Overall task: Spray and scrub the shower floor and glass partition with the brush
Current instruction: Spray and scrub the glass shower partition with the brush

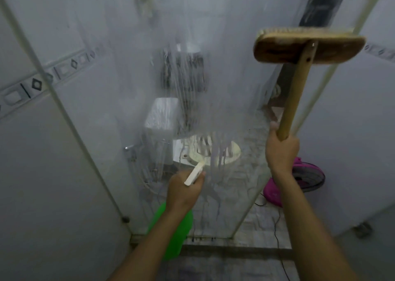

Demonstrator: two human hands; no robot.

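Observation:
The glass partition (pixel 132 71) fills the middle of the view, wet and streaked with runs of liquid. My right hand (pixel 281 150) grips the wooden handle of a long scrubbing brush (pixel 307 46); its wide head is held high at the upper right, bristles against the glass. My left hand (pixel 184 187) holds a green spray bottle (pixel 171 233) by its neck, with the pale nozzle (pixel 195 174) pointed up at the lower part of the glass.
Behind the glass I see a toilet (pixel 213 152) with its cistern (pixel 162 116) and tiled walls. A pink object (pixel 299 180) lies on the floor at the right. The partition's frame rail (pixel 213 247) runs along the tiled floor below.

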